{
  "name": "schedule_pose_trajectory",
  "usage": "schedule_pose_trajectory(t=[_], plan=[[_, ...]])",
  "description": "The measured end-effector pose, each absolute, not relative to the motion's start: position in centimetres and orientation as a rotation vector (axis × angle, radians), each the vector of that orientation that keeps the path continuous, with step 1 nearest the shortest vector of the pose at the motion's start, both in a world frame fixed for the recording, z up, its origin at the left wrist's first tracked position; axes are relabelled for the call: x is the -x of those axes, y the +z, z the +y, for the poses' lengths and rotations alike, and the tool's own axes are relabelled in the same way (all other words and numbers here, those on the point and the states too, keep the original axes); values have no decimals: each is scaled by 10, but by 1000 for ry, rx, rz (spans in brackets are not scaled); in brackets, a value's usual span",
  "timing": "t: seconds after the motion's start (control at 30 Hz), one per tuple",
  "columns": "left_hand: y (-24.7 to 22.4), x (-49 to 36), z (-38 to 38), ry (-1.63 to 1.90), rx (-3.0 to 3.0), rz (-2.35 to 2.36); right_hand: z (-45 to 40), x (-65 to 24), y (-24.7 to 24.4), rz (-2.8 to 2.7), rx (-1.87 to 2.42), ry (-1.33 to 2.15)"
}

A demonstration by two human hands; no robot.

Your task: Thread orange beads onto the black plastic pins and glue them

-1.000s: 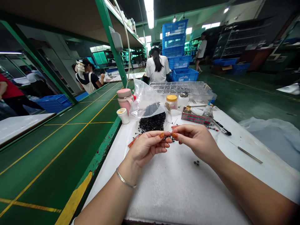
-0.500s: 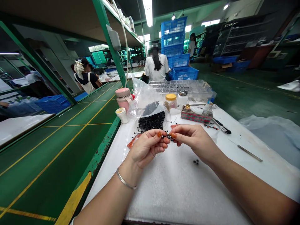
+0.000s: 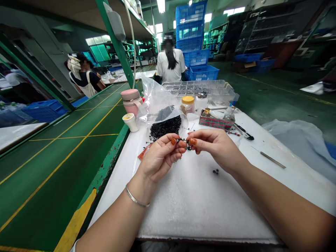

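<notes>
My left hand [image 3: 160, 157] is closed, its thumb and forefinger pinching a small black part [image 3: 181, 140]. At the other end of that part the fingertips of my right hand [image 3: 217, 147] are pinched together too. The fingers cover most of the piece, so its exact kind cannot be made out. Just beyond the hands lies a heap of small black stemmed parts [image 3: 165, 126], spilling from a clear plastic bag [image 3: 149, 101]. A packet of tiny orange pieces [image 3: 143, 153] sits by my left hand. Small black round pieces [image 3: 215, 172] rest on the white table [image 3: 199, 206] below my right hand.
A pink flask [image 3: 130, 101] and a white tub [image 3: 130, 122] stand at left. Behind are a yellow-lidded jar [image 3: 187, 105], a patterned box [image 3: 216, 121] and a compartment tray [image 3: 217, 92]. A cutter [image 3: 246, 134] and a thin metal tool [image 3: 273, 160] lie right. Co-workers sit beyond.
The view has tilted down slightly and shifted. Both hands still pinch at the small black part, with their fingertips a little farther apart, so more of it shows.
</notes>
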State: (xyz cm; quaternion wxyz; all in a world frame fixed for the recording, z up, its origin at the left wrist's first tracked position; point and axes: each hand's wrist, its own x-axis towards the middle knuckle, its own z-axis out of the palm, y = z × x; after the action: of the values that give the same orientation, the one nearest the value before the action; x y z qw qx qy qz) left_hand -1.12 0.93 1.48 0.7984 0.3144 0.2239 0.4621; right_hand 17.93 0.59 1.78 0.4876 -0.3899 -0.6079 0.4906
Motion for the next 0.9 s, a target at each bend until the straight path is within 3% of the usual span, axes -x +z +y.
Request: schedule_pose_trajectory(t=[0.3,0.53,0.9], plan=[[48,43,16,1429,-543,415,11,-187,15,-1549,1172,926],[53,50,14,1404,-537,326,0,-162,4,-1834,1185,584],[51,52,16,1394,-552,398,-6,-98,7,-2445,841,320]])
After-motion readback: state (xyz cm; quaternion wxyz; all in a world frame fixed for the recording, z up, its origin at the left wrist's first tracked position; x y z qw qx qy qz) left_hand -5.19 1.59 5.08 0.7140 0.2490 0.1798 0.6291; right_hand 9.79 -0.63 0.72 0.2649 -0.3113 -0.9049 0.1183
